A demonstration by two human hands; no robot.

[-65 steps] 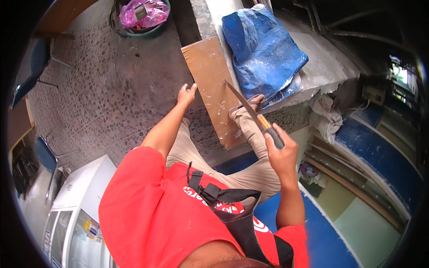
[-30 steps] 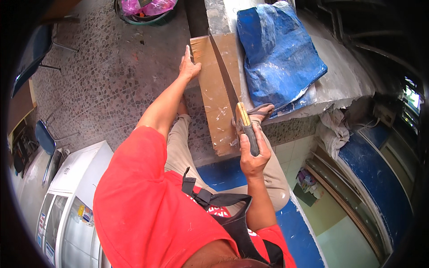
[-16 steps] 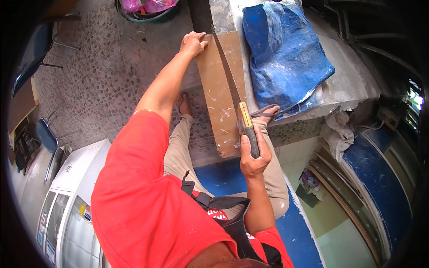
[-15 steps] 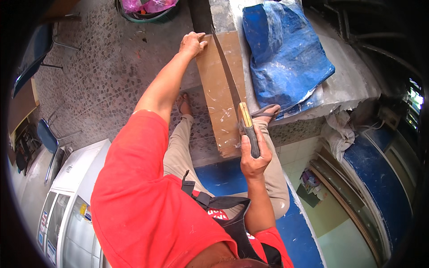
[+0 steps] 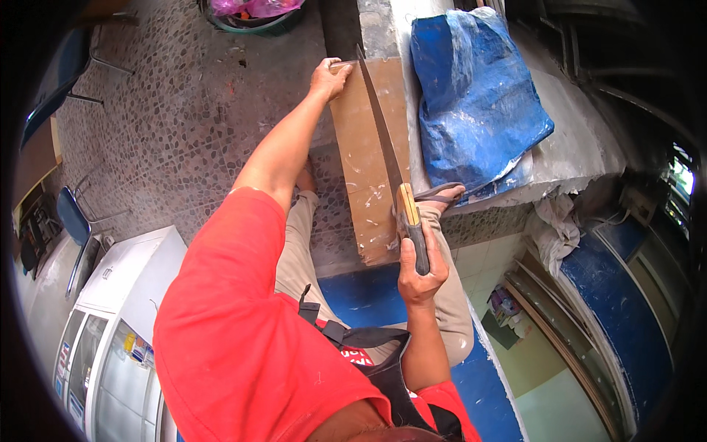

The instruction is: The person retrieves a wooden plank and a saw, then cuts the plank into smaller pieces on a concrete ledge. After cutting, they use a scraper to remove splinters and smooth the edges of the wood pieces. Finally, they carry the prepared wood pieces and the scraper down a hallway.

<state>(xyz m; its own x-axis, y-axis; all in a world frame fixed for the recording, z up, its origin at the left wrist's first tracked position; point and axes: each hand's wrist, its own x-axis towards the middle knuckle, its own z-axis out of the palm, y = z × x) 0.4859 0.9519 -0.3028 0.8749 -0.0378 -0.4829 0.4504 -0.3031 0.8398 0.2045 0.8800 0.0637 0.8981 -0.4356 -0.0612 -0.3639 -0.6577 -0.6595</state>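
Observation:
A long brown board [image 5: 366, 158] lies along the edge of a stone ledge [image 5: 582, 147]. My left hand [image 5: 330, 76] grips the board's far left corner, arm stretched out. My right hand [image 5: 420, 269] is closed on the dark and yellow handle of a handsaw [image 5: 387, 158], whose thin blade runs lengthwise over the board toward its far end. A sandalled foot [image 5: 440, 197] rests on the board's near end beside the saw handle.
A crumpled blue tarp [image 5: 471, 96] lies on the ledge right of the board. A white cabinet [image 5: 118, 331] stands lower left, a basin with pink bags [image 5: 254, 11] at the top, a blue chair [image 5: 74, 217] at the left. Pebbled floor lies below.
My left hand slid from the board's left side up to its far corner. The saw swung from a raised tilt to lying lengthwise along the board, and my right hand drew back toward me.

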